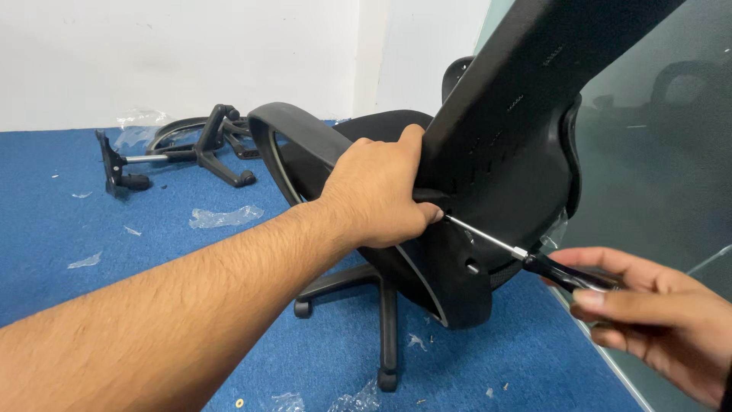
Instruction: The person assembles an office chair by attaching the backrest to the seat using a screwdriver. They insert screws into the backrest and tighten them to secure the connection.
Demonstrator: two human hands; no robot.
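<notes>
- Counting from the left: one set of loose chair parts (191,145), several plastic scraps (225,217), one office chair (457,229), one screwdriver (534,259).
- We kneel on blue carpet (61,229), with a white wall behind and a glass panel on the right.
- Our left hand (377,194) has its grip closed on the black chair's backrest joint; our right hand (656,305) pinches the screwdriver handle, tip at the joint.
</notes>
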